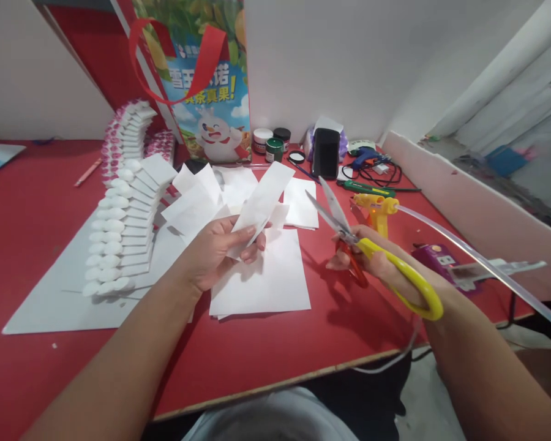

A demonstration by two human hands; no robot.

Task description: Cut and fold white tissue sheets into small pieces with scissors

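Note:
My left hand (224, 248) pinches a folded strip of white paper (269, 193), held up above a stack of white sheets (269, 282). To the right, my right hand (365, 260) holds scissors (397, 272) with one yellow and one red handle. Their blades are parted and point up and left, a short distance from the paper strip without touching it. More white paper pieces (193, 211) lie behind and to the left of my left hand. Another small stack of white paper (302, 202) rests between the hands, farther back.
White spoon-shaped pieces (108, 239) fan out on a grey board (50, 300) at left. Pink-and-white pieces (123, 135), a gift bag (211, 79), paint jars (274, 149) and a phone (326, 153) stand behind. A yellow glue gun (376, 208) is beside my right hand; a bin (275, 419) is below the table edge.

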